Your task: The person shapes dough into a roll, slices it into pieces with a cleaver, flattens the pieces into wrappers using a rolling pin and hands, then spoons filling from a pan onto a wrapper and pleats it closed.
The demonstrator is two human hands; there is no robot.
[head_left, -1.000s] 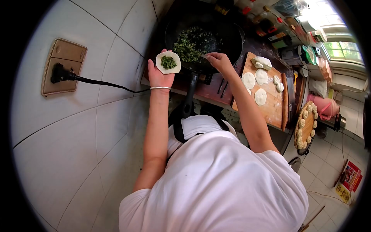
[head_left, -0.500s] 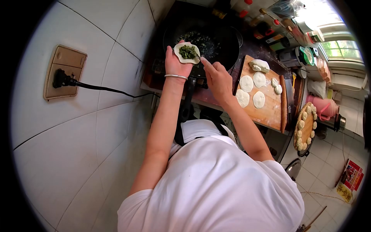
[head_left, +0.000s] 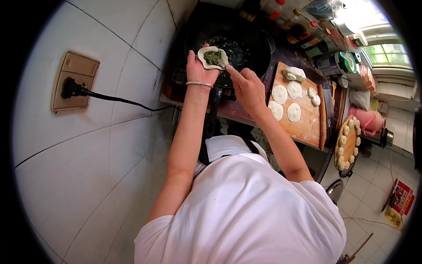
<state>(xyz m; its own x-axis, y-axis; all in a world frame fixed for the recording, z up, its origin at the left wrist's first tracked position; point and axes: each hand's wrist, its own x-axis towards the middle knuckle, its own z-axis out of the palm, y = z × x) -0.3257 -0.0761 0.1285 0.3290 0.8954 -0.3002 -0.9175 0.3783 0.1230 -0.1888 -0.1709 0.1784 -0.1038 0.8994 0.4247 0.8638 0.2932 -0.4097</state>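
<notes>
On the palm of my left hand point(head_left: 201, 72) lies a round dough wrapper point(head_left: 203, 53) with chopped green filling point(head_left: 213, 57) in its middle. My right hand point(head_left: 249, 92) is closed round a small utensil, probably a spoon, mostly hidden by the fingers; its tip meets the filling and the index finger points at the wrapper's edge. Behind the hands sits a black wok point(head_left: 257, 55) with scattered green filling inside and its handle point(head_left: 212, 112) towards me. Right of it, a wooden board point(head_left: 305, 127) bears several flat dough rounds point(head_left: 294, 113) and a dough lump point(head_left: 294, 74).
A round tray point(head_left: 350, 147) of shaped dumplings stands at the right, near a pink thermos point(head_left: 367, 119). Bottles point(head_left: 274, 9) line the back of the counter. At the left, a black plug point(head_left: 72, 88) sits in a wall socket, its cord running to the counter.
My left hand has moved right with the wrapper, and my right hand has come from over the wok to the wrapper. More filling lies on it, and less shows in the wok.
</notes>
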